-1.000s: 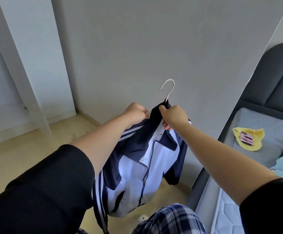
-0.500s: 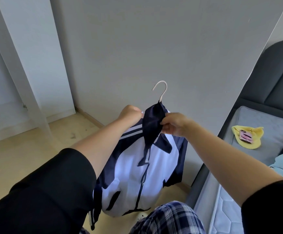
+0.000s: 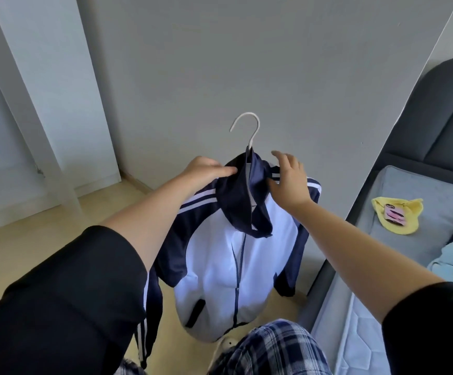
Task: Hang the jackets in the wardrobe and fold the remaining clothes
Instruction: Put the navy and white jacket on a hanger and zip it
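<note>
The left hand [image 3: 203, 173] is seemingly pinching the jacket [image 3: 236, 255] collar below the hanger [image 3: 248, 131] while the right hand [image 3: 287, 182], fingers spread, is barely touching, risking the jacket slipping.

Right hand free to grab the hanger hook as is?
Probably yes. The right hand is open beside the jacket collar, and the hook sticks up bare just above with nothing between them; the left hand holds the collar.

A navy and white jacket [image 3: 236, 255] hangs on a hanger [image 3: 249, 131]. The left hand [image 3: 206, 171] grips its collar; the right hand [image 3: 290, 180] rests open-fingered on its shoulder. A yellow cloth [image 3: 398, 212] lies on the bed [image 3: 409, 185].
</note>
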### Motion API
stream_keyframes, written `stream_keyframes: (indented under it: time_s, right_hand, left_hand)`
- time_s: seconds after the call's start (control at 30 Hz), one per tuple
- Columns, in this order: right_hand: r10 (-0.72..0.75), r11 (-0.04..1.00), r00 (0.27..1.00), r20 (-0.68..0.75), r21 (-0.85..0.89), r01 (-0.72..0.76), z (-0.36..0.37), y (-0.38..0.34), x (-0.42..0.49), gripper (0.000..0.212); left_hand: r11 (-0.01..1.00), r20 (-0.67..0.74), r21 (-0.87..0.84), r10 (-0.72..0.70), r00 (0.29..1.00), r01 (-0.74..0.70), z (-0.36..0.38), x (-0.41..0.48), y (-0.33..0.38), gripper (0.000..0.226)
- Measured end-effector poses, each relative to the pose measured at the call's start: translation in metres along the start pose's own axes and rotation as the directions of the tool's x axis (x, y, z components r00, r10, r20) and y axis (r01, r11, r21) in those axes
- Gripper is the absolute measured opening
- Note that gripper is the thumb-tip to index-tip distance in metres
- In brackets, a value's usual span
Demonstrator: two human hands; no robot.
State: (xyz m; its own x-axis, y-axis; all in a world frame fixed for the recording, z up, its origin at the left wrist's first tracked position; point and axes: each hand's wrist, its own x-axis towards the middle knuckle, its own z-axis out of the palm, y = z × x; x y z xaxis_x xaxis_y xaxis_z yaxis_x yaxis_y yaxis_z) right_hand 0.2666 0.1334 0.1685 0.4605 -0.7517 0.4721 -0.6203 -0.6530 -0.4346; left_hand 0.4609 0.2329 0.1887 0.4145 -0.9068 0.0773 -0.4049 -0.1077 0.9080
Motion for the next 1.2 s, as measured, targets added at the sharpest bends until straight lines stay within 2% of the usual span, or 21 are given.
stream_keyframes:
  time_s: [0.07,0.1,0.13,0.2,0.27,0.33,0.43,0.63,0.8,0.97,1.1,1.2]
  right_hand:
    - [0.056,0.998,0.995,0.087,-0.023,-0.054,-0.006,-0.002,0.006,0.007]
    - [0.088,0.996,0.993,0.081,-0.031,-0.085,-0.009,-0.001,0.01,0.023]
    - [0.114,0.993,0.992,0.049,-0.018,-0.113,-0.011,0.002,0.013,0.031]
    - [0.153,0.987,0.98,-0.125,0.068,-0.145,-0.019,0.005,0.015,0.025]
    - [0.168,0.982,0.955,-0.246,0.123,-0.141,-0.028,0.006,0.016,0.013]
    - [0.176,0.982,0.957,-0.231,0.114,-0.153,-0.038,0.005,0.017,0.009]
    - [0.192,0.98,0.955,-0.225,0.092,-0.176,-0.055,0.002,0.015,0.01]
    - [0.176,0.984,0.878,-0.446,0.076,-0.159,-0.133,-0.012,0.004,0.011]
    - [0.119,0.992,0.729,-0.674,0.05,-0.115,-0.213,-0.023,-0.016,0.014]
    - [0.086,0.991,0.598,-0.797,0.008,-0.131,-0.269,-0.004,-0.051,0.013]
    - [0.058,0.982,0.524,-0.85,-0.046,-0.182,-0.299,0.023,-0.078,0.018]
    - [0.058,0.976,0.509,-0.859,-0.059,-0.21,-0.309,0.048,-0.095,0.019]
  left_hand:
    - [0.996,0.014,0.053,0.067,0.998,-0.068,0.003,0.002,0.001,0.044]
    - [0.992,0.0,0.08,0.095,0.995,-0.095,0.005,0.002,0.001,0.041]
    - [0.986,-0.04,0.107,0.13,0.991,-0.125,0.007,0.002,0.002,0.034]
    - [0.959,-0.151,0.198,0.235,0.96,-0.204,0.009,0.002,0.004,0.02]
    - [0.89,-0.174,0.369,0.349,0.921,-0.267,0.011,0.001,0.011,0.024]
    - [0.81,-0.156,0.524,0.394,0.906,-0.263,0.016,0.0,0.021,0.036]
    - [0.752,-0.188,0.628,0.398,0.898,-0.202,0.025,-0.002,0.042,0.038]
    - [0.802,-0.314,0.535,0.479,0.82,-0.265,0.044,-0.022,0.119,0.029]
    - [0.79,-0.403,0.443,0.598,0.692,-0.424,0.067,-0.05,0.191,0.021]
    - [0.715,-0.427,0.409,0.699,0.574,-0.567,0.11,-0.079,0.231,0.019]
    - [0.66,-0.388,0.38,0.75,0.536,-0.648,0.147,-0.096,0.247,0.022]
    - [0.652,-0.343,0.346,0.757,0.556,-0.675,0.179,-0.1,0.249,0.025]
